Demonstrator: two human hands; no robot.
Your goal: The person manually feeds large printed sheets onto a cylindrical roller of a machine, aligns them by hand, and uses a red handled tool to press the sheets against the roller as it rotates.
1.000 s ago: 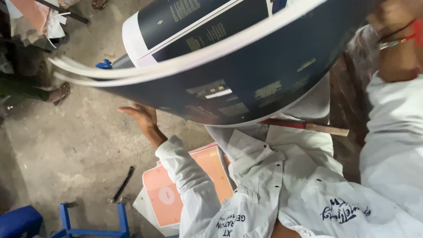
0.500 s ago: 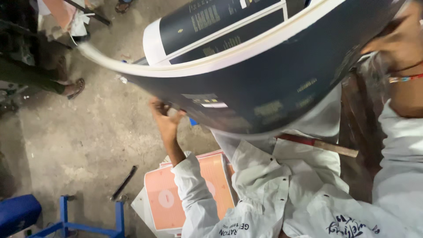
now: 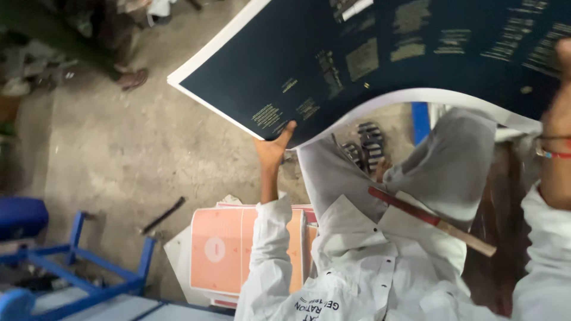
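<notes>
The person holds a large dark blue printed sheet with a white border up in front of the body, spanning the upper part of the head view and bowed along its lower edge. The left hand grips the sheet at its lower edge, thumb on the printed face and the fingers behind it, pinching the sheet. The right hand is at the far right, raised against the sheet's right part; it is blurred and partly cut off, so it cannot be told whether its fingers are pressed together or clamped on the sheet. A red band sits on that wrist. Both arms wear white sleeves.

A wooden stick with a red end lies across the person's lap. Below the left forearm a stack of orange-pink printed sheets rests on the concrete floor. A dark tool lies on the floor near the stack. A blue metal frame stands at lower left. A pair of sandals shows under the sheet's edge.
</notes>
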